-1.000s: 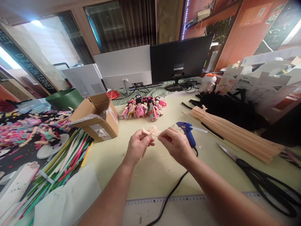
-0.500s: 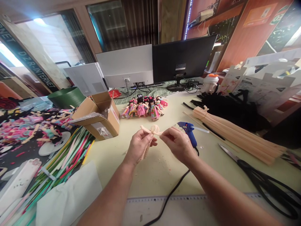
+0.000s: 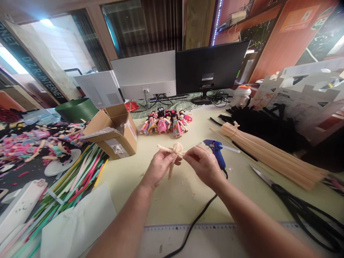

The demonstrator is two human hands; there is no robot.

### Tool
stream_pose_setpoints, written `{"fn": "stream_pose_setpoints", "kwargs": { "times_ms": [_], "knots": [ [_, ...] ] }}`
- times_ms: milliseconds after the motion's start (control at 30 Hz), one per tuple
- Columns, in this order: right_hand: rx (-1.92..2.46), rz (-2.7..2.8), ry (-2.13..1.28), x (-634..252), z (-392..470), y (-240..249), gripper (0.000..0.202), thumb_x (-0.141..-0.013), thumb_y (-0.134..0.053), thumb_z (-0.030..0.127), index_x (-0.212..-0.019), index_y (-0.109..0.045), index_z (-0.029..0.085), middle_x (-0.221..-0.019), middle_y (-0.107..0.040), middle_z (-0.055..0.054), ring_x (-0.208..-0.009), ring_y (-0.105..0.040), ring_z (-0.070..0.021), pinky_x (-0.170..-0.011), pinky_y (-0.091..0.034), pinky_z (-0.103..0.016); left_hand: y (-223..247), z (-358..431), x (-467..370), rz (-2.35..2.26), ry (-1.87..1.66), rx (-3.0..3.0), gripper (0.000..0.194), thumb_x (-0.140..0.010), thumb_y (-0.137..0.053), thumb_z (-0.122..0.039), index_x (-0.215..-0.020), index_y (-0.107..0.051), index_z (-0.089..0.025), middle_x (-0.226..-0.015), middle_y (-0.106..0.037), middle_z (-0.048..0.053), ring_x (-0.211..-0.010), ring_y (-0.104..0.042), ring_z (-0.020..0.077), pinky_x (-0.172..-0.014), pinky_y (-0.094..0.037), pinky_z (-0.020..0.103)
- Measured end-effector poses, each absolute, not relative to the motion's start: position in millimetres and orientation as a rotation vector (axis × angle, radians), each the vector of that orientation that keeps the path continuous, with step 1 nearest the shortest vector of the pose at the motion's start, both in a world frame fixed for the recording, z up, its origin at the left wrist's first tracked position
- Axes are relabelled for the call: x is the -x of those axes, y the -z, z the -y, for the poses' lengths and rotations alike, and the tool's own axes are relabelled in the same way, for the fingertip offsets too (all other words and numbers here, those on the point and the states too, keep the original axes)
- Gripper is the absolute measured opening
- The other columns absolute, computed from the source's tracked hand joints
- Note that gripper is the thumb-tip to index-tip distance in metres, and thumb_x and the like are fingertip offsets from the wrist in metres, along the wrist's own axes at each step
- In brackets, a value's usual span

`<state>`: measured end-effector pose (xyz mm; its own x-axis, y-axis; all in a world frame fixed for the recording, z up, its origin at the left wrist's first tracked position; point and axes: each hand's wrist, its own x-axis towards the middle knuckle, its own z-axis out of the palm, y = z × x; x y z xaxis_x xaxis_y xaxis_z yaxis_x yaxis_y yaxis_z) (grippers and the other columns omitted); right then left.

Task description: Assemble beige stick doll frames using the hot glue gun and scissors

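A cream pipe-cleaner doll body (image 3: 177, 147), with a round coiled head, two arms and a twisted length hanging below, is held up over the middle of the table. My left hand (image 3: 162, 162) is closed around its middle, thumb on the near side. With thumb and fingertips pressed together, my right hand (image 3: 201, 162) pinches the end of its right-hand arm. Just beyond my right hand lies a blue glue gun (image 3: 217, 150) with a glue stick in its back. Several finished dolls (image 3: 163, 123) in colourful dresses sit behind the work.
An open cardboard box (image 3: 115, 139) stands left, beside coloured pipe cleaners (image 3: 77, 179). To the right lie a cream pipe-cleaner bundle (image 3: 271, 152), a black fuzzy pile (image 3: 268, 125) and large black scissors (image 3: 292, 206). The glue gun's cord (image 3: 199, 216) crosses the table's front and a ruler (image 3: 215, 226).
The doll body has turned slightly in my fingers: its left arm now reaches further left, and the lower twisted length hangs more upright and right. Both hands keep their grip.
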<state>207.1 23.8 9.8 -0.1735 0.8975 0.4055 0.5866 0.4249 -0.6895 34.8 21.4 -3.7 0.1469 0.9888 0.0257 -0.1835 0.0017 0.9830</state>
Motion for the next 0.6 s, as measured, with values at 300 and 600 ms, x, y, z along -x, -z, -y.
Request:
{"fn": "stream_pose_setpoints", "kwargs": {
  "times_ms": [300, 600],
  "knots": [
    [1.278, 1.921, -0.472, -206.9, -24.7, -9.5, 0.018, -0.084, -0.060, 0.027, -0.067, -0.059, 0.020, -0.068, -0.056, 0.001, -0.061, -0.051, -0.0122, -0.058, -0.036, -0.026, 2.9, -20.0, -35.5, -1.101, -1.128, -1.194, 0.028, -0.083, -0.060, -0.040, -0.096, -0.063, -0.016, -0.085, -0.064, 0.005, -0.084, -0.058, 0.0166, -0.078, -0.044, 0.028],
    [1.287, 1.934, -0.473, -207.5, -23.2, -11.2, 0.019, -0.084, -0.061, 0.030, -0.067, -0.059, 0.021, -0.067, -0.058, 0.001, -0.061, -0.051, -0.0128, -0.057, -0.036, -0.026, 1.9, -17.3, -37.0, -1.121, -1.130, -1.206, 0.020, -0.085, -0.054, -0.038, -0.081, -0.055, -0.018, -0.070, -0.051, -0.001, -0.062, -0.044, 0.0101, -0.056, -0.034, 0.022]
  ]
}}
